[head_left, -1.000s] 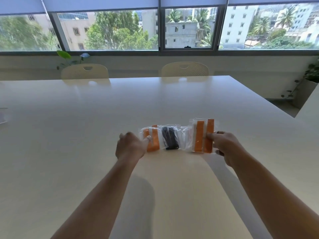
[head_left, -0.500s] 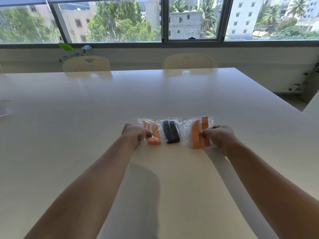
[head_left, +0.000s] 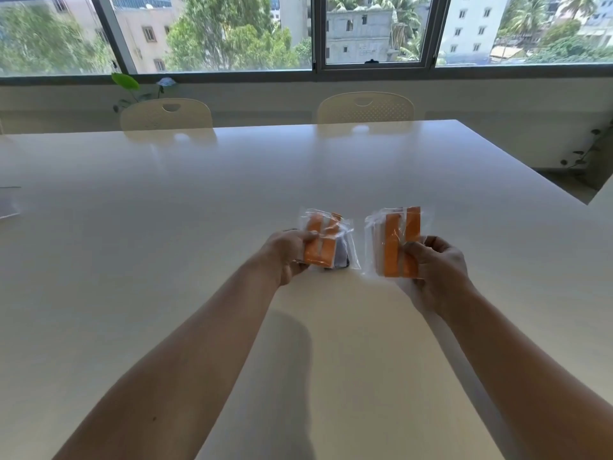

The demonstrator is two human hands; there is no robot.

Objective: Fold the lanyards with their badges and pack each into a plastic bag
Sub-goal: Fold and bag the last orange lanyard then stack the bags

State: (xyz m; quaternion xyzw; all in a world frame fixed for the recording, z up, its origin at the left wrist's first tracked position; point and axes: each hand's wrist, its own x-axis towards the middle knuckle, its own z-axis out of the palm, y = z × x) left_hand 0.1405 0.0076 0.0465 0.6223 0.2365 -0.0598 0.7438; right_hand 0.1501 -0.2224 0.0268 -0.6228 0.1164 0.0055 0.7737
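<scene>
Lower third of the frame: two bare forearms enter from the bottom corners and converge toward the centre above a large white table [head_left: 199, 234], each casting a soft shadow on its surface.

Centre, left of the midline: the left hand [head_left: 287, 255] grasps the left plastic bag [head_left: 331, 239] by its near-left edge, thumb on top and fingers curled beneath. The bag is clear, tilted with its upper end leaning toward the right of the frame, and contains the left orange lanyard [head_left: 313, 250], folded into parallel bands. Just below and behind its lower right corner a dark lanyard [head_left: 341, 262] in its own clear wrapping shows partly. Whether the left hand also holds this one or it lies on the table cannot be told.

Centre, right of the midline: the right hand [head_left: 438, 270] pinches the right plastic bag [head_left: 374, 247] along its right edge, thumb over the front face. The bag stands nearly upright, raised off the table, and holds the right orange lanyard [head_left: 391, 257], also folded. The two bags are near each other but apart.

Far left edge: a small clear object [head_left: 10, 200] rests on the table, too indistinct to identify.

Upper frame: two pale chairs [head_left: 365, 107] stand at the table's far side. A leafy plant [head_left: 126, 83] sits by the sill at upper left. Windows [head_left: 215, 34] span the top, showing trees and buildings.
</scene>
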